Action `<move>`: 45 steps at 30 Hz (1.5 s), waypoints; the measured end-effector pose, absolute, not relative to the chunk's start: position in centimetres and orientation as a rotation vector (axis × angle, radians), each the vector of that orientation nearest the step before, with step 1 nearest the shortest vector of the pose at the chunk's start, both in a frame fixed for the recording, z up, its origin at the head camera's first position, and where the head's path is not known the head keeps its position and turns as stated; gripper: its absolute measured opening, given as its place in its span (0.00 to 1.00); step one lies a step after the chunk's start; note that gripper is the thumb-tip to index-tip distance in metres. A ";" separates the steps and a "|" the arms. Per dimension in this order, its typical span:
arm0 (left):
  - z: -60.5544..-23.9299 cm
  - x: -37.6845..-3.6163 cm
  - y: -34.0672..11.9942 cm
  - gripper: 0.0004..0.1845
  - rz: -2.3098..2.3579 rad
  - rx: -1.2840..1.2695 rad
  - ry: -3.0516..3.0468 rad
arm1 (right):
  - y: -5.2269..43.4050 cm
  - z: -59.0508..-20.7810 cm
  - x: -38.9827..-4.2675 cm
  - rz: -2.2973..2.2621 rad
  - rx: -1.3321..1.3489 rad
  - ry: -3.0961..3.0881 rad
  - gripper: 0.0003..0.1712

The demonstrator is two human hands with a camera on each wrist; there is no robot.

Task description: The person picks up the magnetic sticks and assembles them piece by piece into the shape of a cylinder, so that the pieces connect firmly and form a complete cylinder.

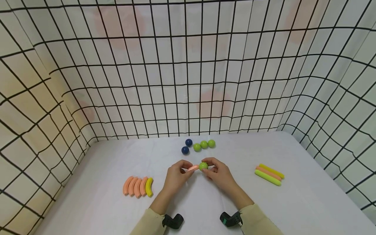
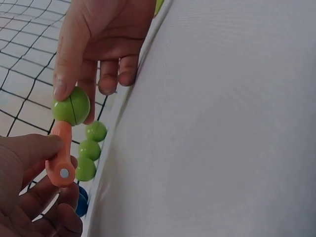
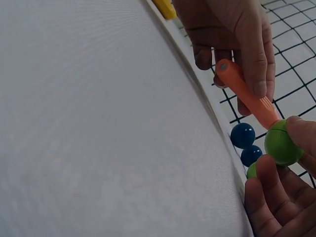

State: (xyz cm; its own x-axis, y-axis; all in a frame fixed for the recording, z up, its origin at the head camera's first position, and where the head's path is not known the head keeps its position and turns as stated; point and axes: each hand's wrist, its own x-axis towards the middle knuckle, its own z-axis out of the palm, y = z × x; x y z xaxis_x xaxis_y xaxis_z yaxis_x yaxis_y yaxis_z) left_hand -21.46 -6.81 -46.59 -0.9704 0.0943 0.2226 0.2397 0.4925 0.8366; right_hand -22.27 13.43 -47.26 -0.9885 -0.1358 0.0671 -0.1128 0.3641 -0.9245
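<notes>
Above the table (image 1: 293, 202), mid-air, the left hand (image 1: 176, 174) pinches an orange stick (image 1: 193, 168) & the right hand (image 1: 218, 174) pinches a green ball (image 1: 203, 166), touching end to end. A loose pinch or crooked push could make the ball slip and roll off.

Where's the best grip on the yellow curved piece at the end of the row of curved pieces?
Pinch the yellow curved piece across its middle from above: thumb on its free right side, finger in the seam with the neighbouring orange curved piece. It lies flat, and only the right side is open.
</notes>
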 end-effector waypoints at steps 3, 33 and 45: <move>-46.5 -21.5 -6.8 0.11 -1.503 -0.287 -2.586 | 13.4 -47.2 -22.2 -1.739 -0.222 2.583 0.19; -45.5 -21.3 -7.8 0.31 -2.256 -0.353 -2.606 | 13.8 -46.9 -22.1 -1.680 -0.448 2.481 0.22; -45.8 -21.5 -7.9 0.35 -2.407 -0.391 -2.501 | 13.6 -46.6 -21.9 -1.680 -0.443 2.414 0.27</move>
